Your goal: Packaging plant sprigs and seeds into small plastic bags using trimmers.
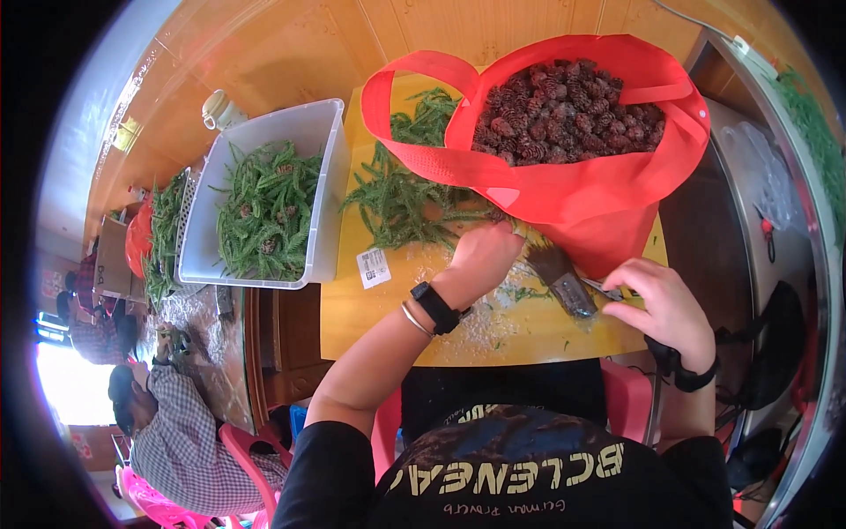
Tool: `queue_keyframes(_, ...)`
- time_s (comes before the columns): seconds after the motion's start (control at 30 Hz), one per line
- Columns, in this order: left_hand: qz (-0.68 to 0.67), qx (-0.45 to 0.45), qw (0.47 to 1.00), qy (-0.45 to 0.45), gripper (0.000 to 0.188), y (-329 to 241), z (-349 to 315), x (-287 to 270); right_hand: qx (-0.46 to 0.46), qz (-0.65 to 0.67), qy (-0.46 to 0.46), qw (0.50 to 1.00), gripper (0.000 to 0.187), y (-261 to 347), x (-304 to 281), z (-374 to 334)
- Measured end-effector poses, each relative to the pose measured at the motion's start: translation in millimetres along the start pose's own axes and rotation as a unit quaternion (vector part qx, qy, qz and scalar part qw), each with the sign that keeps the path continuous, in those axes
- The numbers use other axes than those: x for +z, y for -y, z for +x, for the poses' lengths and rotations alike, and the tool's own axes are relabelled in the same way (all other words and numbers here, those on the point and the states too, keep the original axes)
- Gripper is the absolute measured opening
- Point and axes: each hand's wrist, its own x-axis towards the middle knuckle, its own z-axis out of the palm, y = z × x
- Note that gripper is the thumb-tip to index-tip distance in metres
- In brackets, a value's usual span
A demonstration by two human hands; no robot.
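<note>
My left hand (484, 254) is closed at the tip of a green artificial pine sprig (410, 207), beside a small dark cone at its fingertips. What the fingers pinch is mostly hidden. My right hand (656, 295) curls at the table's right side, thumb and forefinger around a small grey metal tool (603, 289) whose kind I cannot make out. Between the hands lies a bundle of thin dark stems (561, 280), its lower end wrapped in clear plastic. Behind them stands a red fabric bag (582, 207) filled with brown pine cones (564, 115).
A translucent plastic bin (330, 176) of greenery with cones stands at the table's left. A white label (374, 268) and pale crumbs lie on the yellow table (352, 326). At another table on the left, a person in a checked shirt (189, 441) handles greenery.
</note>
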Motion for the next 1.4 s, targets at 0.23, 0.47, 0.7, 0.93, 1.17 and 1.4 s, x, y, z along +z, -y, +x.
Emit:
queue_keyframes(0.23,-0.014,0.039,0.998,-0.040,0.006,0,-15,-38,-0.063,0.003,-0.016,0.998,0.024,12,28,36)
queue_keyframes(0.47,-0.298,0.028,0.954,0.034,0.008,0,-25,-92,-0.084,-0.090,-0.031,0.992,0.013,12,54,55)
queue_keyframes(0.7,-0.136,0.014,0.987,-0.089,0.023,33,-8,-37,-0.052,-0.042,-0.031,0.997,0.007,12,42,45)
queue_keyframes(0.93,0.057,-0.064,0.996,0.007,0.024,24,20,-20,-0.063,0.104,-0.035,0.992,0.011,16,40,41)
queue_keyframes(1.17,-0.016,-0.134,0.991,0.026,0.037,20,20,-29,-0.071,0.221,-0.058,0.971,0.011,14,68,49)
queue_keyframes(1.4,-0.357,-0.125,0.924,-0.056,0.026,8,-31,-68,-0.077,0.356,-0.145,0.920,0.012,12,90,48)
